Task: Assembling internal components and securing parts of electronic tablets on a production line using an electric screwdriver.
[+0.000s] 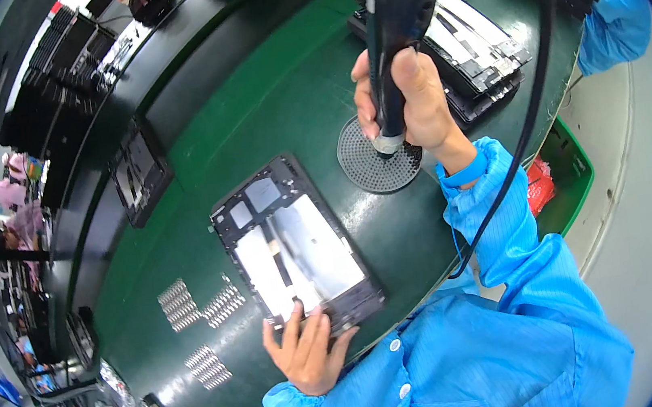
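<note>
My right hand (425,102) is wrapped round a black electric screwdriver (402,11), held tip down. Its silver-collared nose is over a round grey perforated screw tray (360,159); whether the bit touches the tray I cannot tell. Left of the tray, an opened tablet (323,248) lies on the green table, with silver battery panels, a dark ribbon cable and a black frame showing. My left hand (308,356) rests on the tablet's near edge, fingers spread and pressing lightly on it. Nothing is gripped in that hand.
Opened tablets (473,43) are stacked at the far right, and another tablet (139,173) lies at the far left. Small silver parts (180,304) sit in rows to the left. A black cable (528,126) hangs past my right arm. A green bin (571,173) stands beside the table; co-workers (612,14) are nearby.
</note>
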A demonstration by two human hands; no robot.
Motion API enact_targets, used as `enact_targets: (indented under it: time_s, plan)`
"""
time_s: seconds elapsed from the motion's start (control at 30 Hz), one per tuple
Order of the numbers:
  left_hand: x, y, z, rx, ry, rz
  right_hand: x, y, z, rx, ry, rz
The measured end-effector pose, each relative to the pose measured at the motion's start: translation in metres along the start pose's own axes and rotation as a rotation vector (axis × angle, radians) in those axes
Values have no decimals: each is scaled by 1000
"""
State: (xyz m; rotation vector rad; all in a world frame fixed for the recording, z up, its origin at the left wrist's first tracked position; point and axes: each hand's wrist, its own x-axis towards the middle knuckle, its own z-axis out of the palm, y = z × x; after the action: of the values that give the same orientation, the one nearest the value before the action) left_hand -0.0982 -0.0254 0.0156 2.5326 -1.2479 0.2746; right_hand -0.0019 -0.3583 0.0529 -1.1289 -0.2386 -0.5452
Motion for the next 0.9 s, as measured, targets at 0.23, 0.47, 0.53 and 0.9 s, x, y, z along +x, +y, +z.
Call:
enact_targets:
  time_s: [0.23,0.47,0.53,0.9]
  plan:
    - [3,-10,23,-357,180,-84,-9,19,5,-62,-21,-45]
    - [28,7,35,-512,241,-58,-9,22,4,-285,-15,-41]
    - [29,2,33,-579,192,32,-8,25,5,-200,-19,-51]
    - [36,-15,17,-591,364,-275,-11,31,5,-125,-62,-67]
